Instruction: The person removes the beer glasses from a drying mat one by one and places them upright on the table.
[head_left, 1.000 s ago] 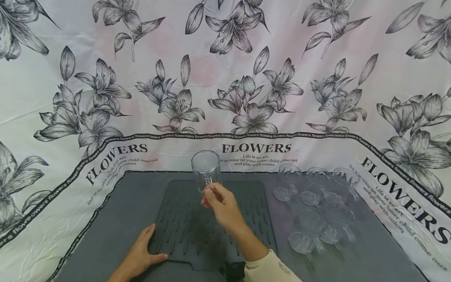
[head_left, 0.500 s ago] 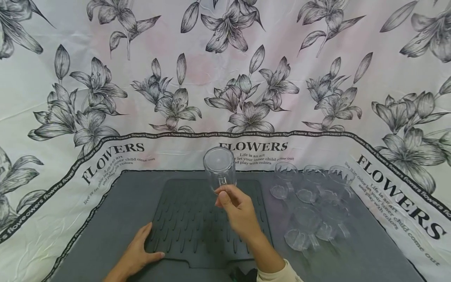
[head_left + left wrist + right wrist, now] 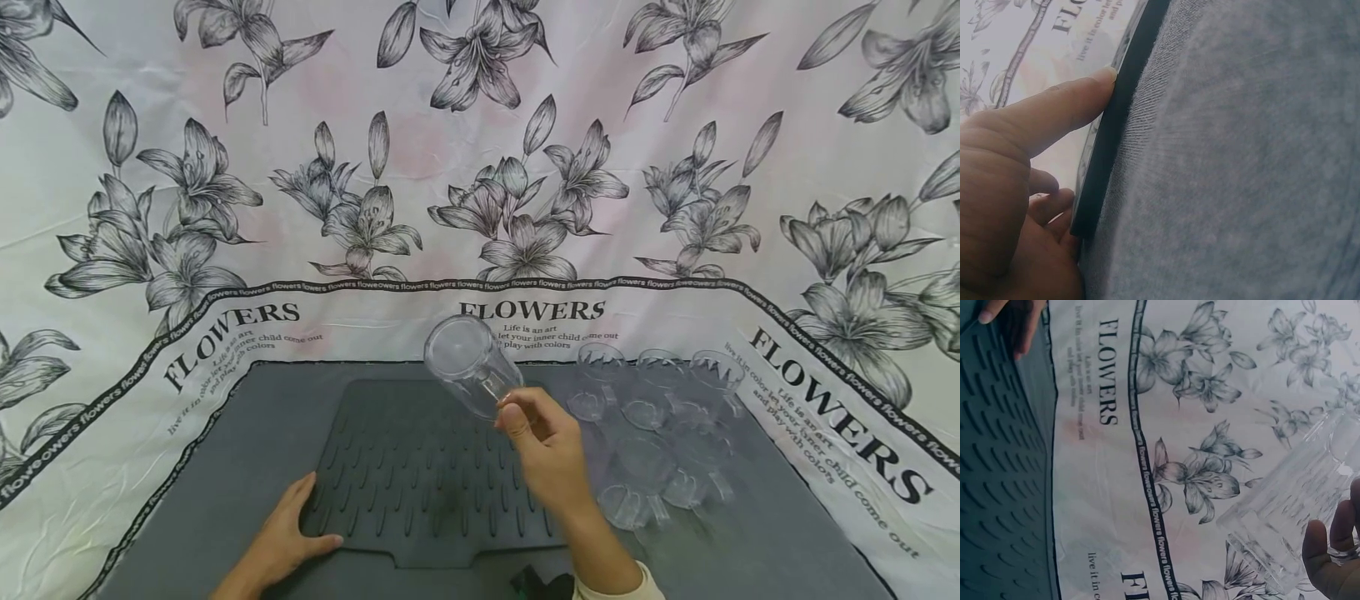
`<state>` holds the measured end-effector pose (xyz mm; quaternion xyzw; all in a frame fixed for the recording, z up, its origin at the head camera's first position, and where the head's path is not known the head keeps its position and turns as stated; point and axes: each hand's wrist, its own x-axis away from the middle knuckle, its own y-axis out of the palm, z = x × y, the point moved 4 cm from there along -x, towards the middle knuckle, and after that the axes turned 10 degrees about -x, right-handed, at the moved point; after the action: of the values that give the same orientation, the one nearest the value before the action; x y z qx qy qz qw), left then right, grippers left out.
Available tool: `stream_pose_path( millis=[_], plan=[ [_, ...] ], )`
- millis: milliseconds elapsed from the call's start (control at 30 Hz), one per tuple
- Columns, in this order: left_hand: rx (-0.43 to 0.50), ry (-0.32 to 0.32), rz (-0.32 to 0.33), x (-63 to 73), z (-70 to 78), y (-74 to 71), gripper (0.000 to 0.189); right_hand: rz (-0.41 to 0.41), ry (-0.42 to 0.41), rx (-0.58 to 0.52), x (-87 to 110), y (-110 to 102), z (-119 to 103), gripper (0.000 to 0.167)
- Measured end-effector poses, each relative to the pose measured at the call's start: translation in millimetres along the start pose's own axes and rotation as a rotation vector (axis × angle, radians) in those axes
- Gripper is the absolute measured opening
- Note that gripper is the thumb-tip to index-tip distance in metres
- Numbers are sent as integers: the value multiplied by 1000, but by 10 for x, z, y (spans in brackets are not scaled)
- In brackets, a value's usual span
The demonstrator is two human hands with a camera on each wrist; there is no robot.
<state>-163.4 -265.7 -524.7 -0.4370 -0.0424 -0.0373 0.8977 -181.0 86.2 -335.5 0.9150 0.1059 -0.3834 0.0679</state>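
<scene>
A clear glass mug is held up over the dark ribbed mat, tilted with its round base up and to the left. My right hand pinches its handle between thumb and fingers; in the right wrist view the glass lies beside the curled fingers. At the mat's near left corner, my left hand rests with fingers along the side edge and thumb at the front edge. The left wrist view shows the thumb straight against the mat's dark edge.
Several clear glass mugs stand close together on the grey table, right of the mat. A white cloth printed with flowers hangs behind the table and along both sides. The mat has a projecting lip at its front.
My right hand has moved right and slightly nearer with the mug, which now leans more to the left. My left hand stays at the mat's corner while the whole view has shifted slightly.
</scene>
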Motion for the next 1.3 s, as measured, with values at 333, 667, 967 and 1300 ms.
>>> stream_pose_path(
  millis=[333,667,967,1300],
  plan=[
    [-19,-19,-22,19,-13,12,119,41,-249,148,-12,-81,-61,16],
    [-22,-12,-20,31,5,20,116,95,-474,409,-36,-84,-105,34],
    [7,0,-15,-24,196,-112,106,111,-535,489,-21,-85,-125,34],
    [217,145,146,-92,831,-341,89,98,-598,553,-1,-69,-170,34]
  ],
)
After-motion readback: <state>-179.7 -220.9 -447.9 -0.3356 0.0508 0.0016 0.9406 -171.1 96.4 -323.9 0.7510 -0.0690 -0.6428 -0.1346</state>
